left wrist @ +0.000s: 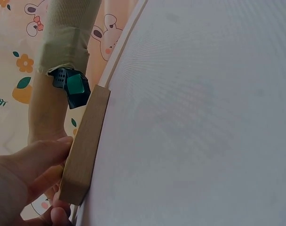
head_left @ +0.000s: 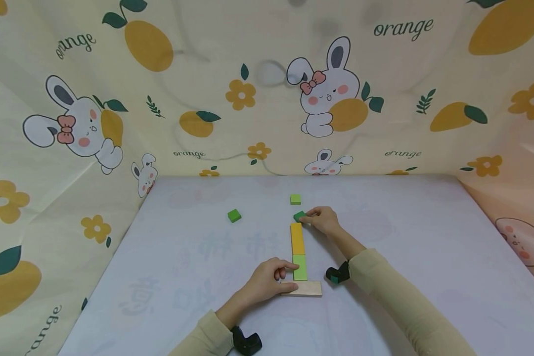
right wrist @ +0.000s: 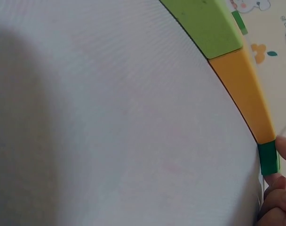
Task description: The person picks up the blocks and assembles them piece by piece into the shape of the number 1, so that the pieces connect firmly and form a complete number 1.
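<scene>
My left hand is at the left end of a plain wooden block, lying crosswise. Its thumb is on that block, and its index fingertip touches the light green block behind it. The wooden block fills the middle of the left wrist view. A yellow block continues the line away from me, end to end with the light green one. At its far end my right hand pinches a dark green cube. In the right wrist view this cube meets the yellow block's end.
A light green cube sits beyond the row, and a green cube lies to the left. Both stand on the white table. Patterned cloth rises behind the table. Each wrist carries a black camera.
</scene>
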Motion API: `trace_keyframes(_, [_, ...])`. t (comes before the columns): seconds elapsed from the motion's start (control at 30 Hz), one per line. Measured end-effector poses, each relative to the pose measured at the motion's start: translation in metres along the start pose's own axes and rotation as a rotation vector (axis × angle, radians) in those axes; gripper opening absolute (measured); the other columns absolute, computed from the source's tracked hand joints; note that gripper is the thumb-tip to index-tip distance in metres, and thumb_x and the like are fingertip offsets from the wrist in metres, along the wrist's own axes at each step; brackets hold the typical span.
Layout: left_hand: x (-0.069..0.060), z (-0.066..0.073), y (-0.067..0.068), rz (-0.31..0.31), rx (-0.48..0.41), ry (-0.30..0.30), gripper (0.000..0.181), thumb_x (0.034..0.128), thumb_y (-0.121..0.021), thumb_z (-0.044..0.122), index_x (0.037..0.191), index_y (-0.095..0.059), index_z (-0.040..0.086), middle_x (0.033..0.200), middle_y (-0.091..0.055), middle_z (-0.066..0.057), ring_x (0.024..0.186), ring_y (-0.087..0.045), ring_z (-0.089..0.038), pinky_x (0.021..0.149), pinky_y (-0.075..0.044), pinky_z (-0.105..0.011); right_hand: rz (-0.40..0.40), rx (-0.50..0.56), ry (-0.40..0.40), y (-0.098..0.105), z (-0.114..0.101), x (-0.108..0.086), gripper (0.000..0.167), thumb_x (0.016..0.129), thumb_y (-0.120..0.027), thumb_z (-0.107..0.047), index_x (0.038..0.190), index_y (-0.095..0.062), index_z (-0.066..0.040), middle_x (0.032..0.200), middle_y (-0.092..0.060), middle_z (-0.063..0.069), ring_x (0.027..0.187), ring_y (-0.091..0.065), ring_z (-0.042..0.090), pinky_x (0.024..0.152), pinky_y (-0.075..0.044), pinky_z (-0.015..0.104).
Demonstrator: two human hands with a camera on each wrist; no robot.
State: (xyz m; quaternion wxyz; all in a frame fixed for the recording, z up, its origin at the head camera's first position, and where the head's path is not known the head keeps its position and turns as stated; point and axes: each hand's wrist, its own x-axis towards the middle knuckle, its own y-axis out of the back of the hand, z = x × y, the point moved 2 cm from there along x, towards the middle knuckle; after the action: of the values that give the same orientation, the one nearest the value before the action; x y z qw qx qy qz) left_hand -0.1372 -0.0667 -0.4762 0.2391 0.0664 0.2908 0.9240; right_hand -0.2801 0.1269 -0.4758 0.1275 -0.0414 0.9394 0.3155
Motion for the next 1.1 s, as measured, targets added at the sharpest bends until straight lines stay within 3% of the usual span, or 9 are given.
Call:
trace_keyframes(0.2, [0.0008, -0.0010, -0.0004, 0.007, 0.005, 0.001, 0.039, 0.0795, -0.079, 0.022, 0.116, -0.070, 0.009, 0.079, -0.056, -0.007, 0.069, -0.041, -0.006, 0.063, -0.033, -0.015, 0.000, -0.005, 0.005, -0.0003, 0.0006, -0.0003, 0.042, 0.082, -0.074, -0.032, 0.109, -0.068, -0.001, 0.096, -0.064, 0.010, 0.087, -0.051, 0.019, 0.065, -0.040, 0.020])
trace_keyframes(0.47, [0.0007, -0.0012, -0.0006, 0.005, 0.009, 0.001, 0.039, 0.0794, -0.079, 0.023, 0.115, -0.070, 0.009, 0.079, -0.056, -0.008, 0.069, -0.041, -0.007, 0.063, -0.033, -0.015, -0.004, -0.007, 0.011, 0.0000, 0.0013, -0.0007, 0.042, 0.083, -0.074, -0.033, 0.109, -0.068, -0.001, 0.103, -0.063, 0.013, 0.092, -0.050, 0.021, 0.066, -0.039, 0.020])
trace_keyframes(0.87, [0.0006, -0.0010, -0.0004, 0.004, 0.012, -0.005, 0.039, 0.0797, -0.079, 0.024, 0.115, -0.070, 0.011, 0.079, -0.056, -0.005, 0.068, -0.040, -0.004, 0.063, -0.033, -0.013, 0.015, 0.029, -0.007, 0.0037, 0.0031, -0.0039, 0.041, 0.082, -0.074, -0.034, 0.107, -0.069, -0.002, 0.086, -0.059, 0.003, 0.083, -0.049, 0.017, 0.065, -0.039, 0.021])
trace_keyframes(1.1, [0.0003, -0.0011, -0.0006, 0.011, 0.009, -0.006, 0.040, 0.0786, -0.080, 0.023, 0.115, -0.070, 0.008, 0.079, -0.056, -0.008, 0.069, -0.041, -0.006, 0.063, -0.033, -0.015, 0.007, 0.042, 0.003, 0.0060, 0.0060, -0.0073, 0.041, 0.083, -0.073, -0.036, 0.107, -0.068, -0.003, 0.088, -0.059, 0.003, 0.084, -0.048, 0.016, 0.066, -0.039, 0.021])
